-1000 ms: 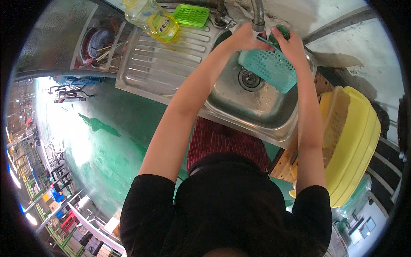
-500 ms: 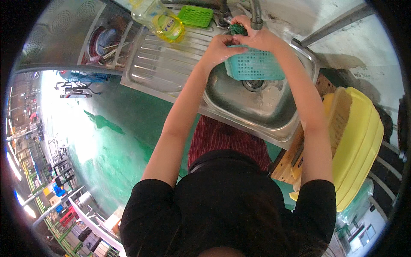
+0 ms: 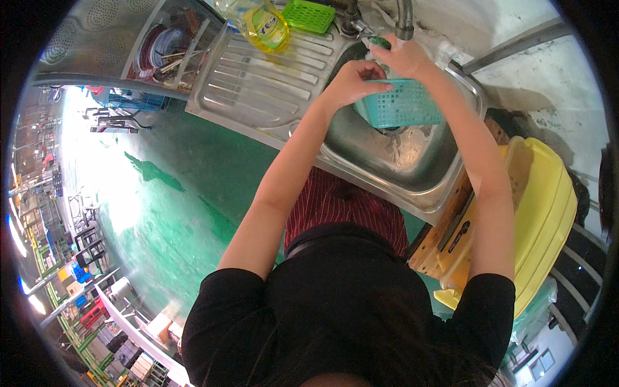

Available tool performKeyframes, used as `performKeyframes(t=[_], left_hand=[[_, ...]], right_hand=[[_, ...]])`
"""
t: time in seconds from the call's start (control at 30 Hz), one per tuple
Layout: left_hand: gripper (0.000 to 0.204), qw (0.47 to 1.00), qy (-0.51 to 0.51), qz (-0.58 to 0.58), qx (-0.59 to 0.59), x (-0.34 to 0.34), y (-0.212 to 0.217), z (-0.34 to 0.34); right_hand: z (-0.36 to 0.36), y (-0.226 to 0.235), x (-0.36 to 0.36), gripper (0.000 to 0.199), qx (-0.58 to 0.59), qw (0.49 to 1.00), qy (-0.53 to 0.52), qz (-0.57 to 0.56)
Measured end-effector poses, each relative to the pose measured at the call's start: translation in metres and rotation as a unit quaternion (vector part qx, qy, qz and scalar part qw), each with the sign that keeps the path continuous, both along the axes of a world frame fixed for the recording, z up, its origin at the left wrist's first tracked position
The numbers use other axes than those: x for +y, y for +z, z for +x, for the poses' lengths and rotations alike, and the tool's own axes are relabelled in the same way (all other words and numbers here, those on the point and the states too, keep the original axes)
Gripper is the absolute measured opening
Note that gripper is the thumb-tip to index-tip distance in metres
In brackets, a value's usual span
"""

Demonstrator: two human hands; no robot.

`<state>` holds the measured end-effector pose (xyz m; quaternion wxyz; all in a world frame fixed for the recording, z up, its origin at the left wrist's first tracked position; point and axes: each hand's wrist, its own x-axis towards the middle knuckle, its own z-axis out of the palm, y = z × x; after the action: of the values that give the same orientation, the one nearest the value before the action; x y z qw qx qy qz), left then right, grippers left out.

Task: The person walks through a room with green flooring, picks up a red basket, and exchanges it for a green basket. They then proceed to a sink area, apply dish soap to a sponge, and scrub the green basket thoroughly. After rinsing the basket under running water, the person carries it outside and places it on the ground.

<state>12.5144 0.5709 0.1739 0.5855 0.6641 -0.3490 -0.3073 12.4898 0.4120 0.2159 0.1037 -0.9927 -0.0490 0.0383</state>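
From my distance I follow 2 bare hands at the sink [image 3: 371, 157], and I judge that the step in hand is the scrubbing of the turquoise basket [image 3: 406, 106]. This basket is in the basin, under the tap [image 3: 404, 27], and it covers a large part of the drain [image 3: 391, 131]. Whether it touches the bottom, I cannot tell.

My left hand [image 3: 356, 82] pinches the upper rim of the basket near its left end: the thumb lies along the rim, and the other fingers are curled behind it. My right hand [image 3: 405, 55] is bent around a dark green scrubbing pad [image 3: 379, 42], which shows at the fingertips, just beyond the rim. Whether this hand also touches the basket is hidden from me.

In my judgement, the next move calls for the left pinch to keep firm, because wet plastic could slip, while the right hand should bring the pad flat against the perforated wall. I cannot see clearly if water is running.
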Motion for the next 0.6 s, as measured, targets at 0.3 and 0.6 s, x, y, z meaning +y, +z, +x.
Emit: performKeyframes(t=[0.3,0.6], left_hand=[[0.02,1.0,0.0,0.009,-0.014,0.013,0.0,-0.011],[0.021,0.999,0.029,-0.008,-0.018,0.022,0.001,-0.029]], right_hand=[[-0.016,-0.009,-0.017,0.049,0.082,0.932,-0.046,0.349],[-0.004,-0.004,0.019,0.048,-0.027,0.976,-0.14,0.164]])
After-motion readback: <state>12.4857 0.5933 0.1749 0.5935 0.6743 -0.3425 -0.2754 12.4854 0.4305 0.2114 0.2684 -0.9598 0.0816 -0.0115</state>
